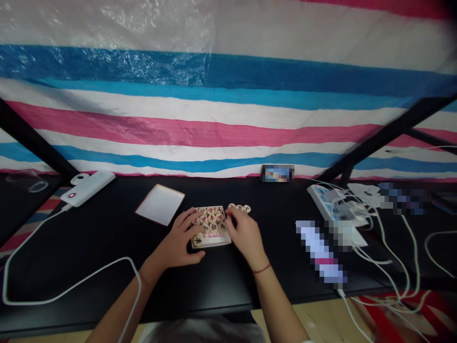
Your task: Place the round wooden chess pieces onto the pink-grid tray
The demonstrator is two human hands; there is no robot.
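Black desktop (228, 286) | white box (216, 242): inscribed discs (211, 218) in rows, near row mostly bare | 3 loose discs (240, 208) visible outside | left hand (179, 240): spread, unclenched | right hand (245, 233): curled, grip indiscernible

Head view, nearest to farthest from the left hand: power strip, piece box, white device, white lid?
1. Piece box: partly under the left hand.
2. White lid: beyond, slightly left.
3. White device: farther left.
4. Power strip: well off to the right.

Between the left hand (175, 244) and right hand (248, 234) I see cream discs (212, 218) lettered red and black in a white box (218, 241); beyond them, a tarp (228, 104) striped blue, pink, white; beneath, black tabletop (221, 281).
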